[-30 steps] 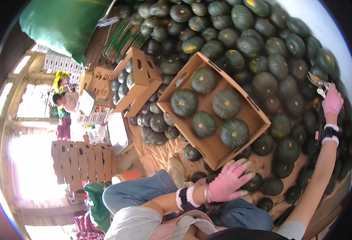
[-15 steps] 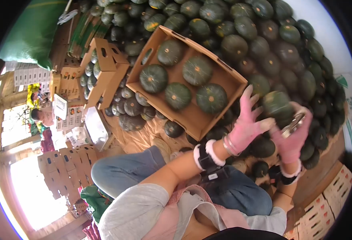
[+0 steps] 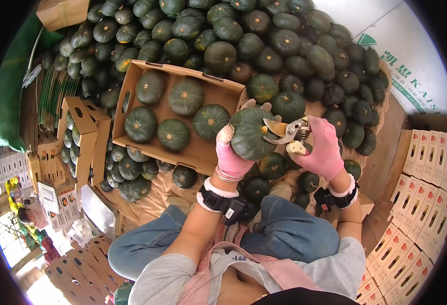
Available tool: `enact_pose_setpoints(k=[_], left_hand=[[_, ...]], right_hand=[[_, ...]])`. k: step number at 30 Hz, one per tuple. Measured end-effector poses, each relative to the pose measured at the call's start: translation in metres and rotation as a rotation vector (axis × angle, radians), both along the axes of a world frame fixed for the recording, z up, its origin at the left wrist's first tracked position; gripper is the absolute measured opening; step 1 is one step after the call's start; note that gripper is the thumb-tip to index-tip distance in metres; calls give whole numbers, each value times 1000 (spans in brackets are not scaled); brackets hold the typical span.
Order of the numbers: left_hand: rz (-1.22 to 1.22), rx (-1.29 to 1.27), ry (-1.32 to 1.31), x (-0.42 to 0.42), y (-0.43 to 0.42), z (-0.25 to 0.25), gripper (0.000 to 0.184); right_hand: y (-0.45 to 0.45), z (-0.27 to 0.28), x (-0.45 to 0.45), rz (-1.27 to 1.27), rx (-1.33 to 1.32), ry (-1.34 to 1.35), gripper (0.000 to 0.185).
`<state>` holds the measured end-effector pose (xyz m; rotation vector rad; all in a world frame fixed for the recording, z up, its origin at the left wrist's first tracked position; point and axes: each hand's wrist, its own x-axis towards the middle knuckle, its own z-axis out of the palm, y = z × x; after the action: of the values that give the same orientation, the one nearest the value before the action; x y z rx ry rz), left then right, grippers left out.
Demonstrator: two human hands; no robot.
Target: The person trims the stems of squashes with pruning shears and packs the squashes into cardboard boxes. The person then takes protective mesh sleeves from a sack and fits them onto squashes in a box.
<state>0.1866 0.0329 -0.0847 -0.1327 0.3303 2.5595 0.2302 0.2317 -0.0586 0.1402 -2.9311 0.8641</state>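
A pink-gloved left hand (image 3: 233,161) clamps its fingers around a round, dark-green squash (image 3: 246,137); the pink-gloved right hand (image 3: 325,151) has fingers wrapped on metal pruning shears (image 3: 295,130), parted at, perhaps touching, the squash's stem (image 3: 264,129). Beyond, an open brown cardboard box (image 3: 221,91) holds five similar squashes (image 3: 187,96).

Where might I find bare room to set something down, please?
The box has a bare near corner between its squashes and the left hand. Paper lies bare between the loose squashes and the jeans. Floor shows between the heap and the cartons. The heap itself is crowded.
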Motion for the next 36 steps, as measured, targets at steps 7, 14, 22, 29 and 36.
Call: enact_pose_setpoints(k=[7, 14, 22, 29, 36], left_hand=[[-72, -164, 25, 12, -15, -2, 79], [-28, -579, 229, 27, -36, 22, 86], [-604, -2420, 687, 17, -92, 11, 77], [-95, -2639, 888, 24, -94, -56, 74], [224, -2836, 757, -17, -161, -5, 63]], right_hand=[[5, -9, -4, 54, 122, 8, 45], [-3, -37, 5, -6, -80, 1, 23], [6, -35, -7, -61, 44, 42, 35], [10, -37, -9, -46, 141, 60, 35], [12, -45, -6, -132, 156, 29, 33]])
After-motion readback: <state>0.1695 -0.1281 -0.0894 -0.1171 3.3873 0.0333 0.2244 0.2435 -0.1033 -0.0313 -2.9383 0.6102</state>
